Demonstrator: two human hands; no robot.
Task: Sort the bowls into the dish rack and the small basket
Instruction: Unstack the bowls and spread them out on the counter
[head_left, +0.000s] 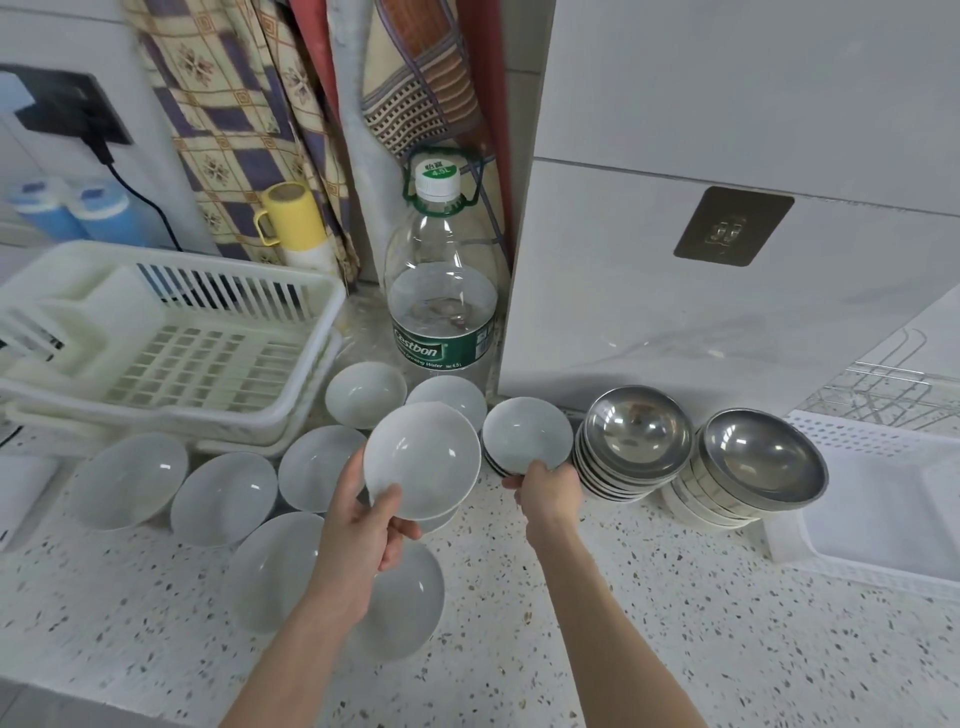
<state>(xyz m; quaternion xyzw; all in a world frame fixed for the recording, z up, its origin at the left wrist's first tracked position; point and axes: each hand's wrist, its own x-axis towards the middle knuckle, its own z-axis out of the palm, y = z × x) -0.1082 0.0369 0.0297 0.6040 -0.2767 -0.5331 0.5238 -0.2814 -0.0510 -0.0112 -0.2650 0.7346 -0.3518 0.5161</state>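
My left hand (363, 525) grips a white ceramic bowl (422, 460) by its near rim and holds it tilted above the counter. My right hand (548, 491) grips the near edge of a short stack of white bowls (527, 435) beside it. Several more white bowls (223, 499) stand loose on the speckled counter to the left and under my left arm. Two stacks of steel bowls (636, 439) (761, 460) stand to the right. The white plastic dish rack (171, 358) sits at the back left with no bowls in it. A white perforated basket (883, 499) lies at the far right.
A large water bottle (441, 291) stands at the back behind the bowls, next to a white cabinet side (675, 312). A yellow mug (291, 215) and hanging cloths are behind the rack. A wire rack (893, 389) sits behind the basket.
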